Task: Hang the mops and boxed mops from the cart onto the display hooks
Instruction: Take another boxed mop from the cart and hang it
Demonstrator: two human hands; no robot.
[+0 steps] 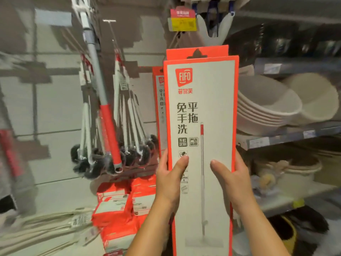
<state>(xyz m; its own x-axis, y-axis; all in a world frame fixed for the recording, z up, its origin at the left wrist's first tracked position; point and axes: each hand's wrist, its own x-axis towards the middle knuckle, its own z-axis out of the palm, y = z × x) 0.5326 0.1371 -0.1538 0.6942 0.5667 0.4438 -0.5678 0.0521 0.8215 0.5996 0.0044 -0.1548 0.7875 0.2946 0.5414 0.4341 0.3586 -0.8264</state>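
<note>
I hold a tall white boxed mop (201, 111) with an orange border upright in front of the display. My left hand (170, 174) grips its left edge, thumb on the front. My right hand (230, 174) grips its right edge, thumb on the front. A second identical box seems to sit right behind it, its orange hanger tab (197, 51) showing above. That tab is just below the display hook (178, 36) with its red and yellow price tag (182, 22). Another boxed mop (159, 100) hangs to the left. A mop with a grey and orange handle (103, 100) hangs further left.
Several black-headed brushes (129, 154) hang in a bunch at the left. Orange refill packs (118, 206) lie stacked below them. White mop poles (46, 231) lie at the lower left. Shelves on the right carry stacked white basins (267, 108) and woven baskets (287, 169).
</note>
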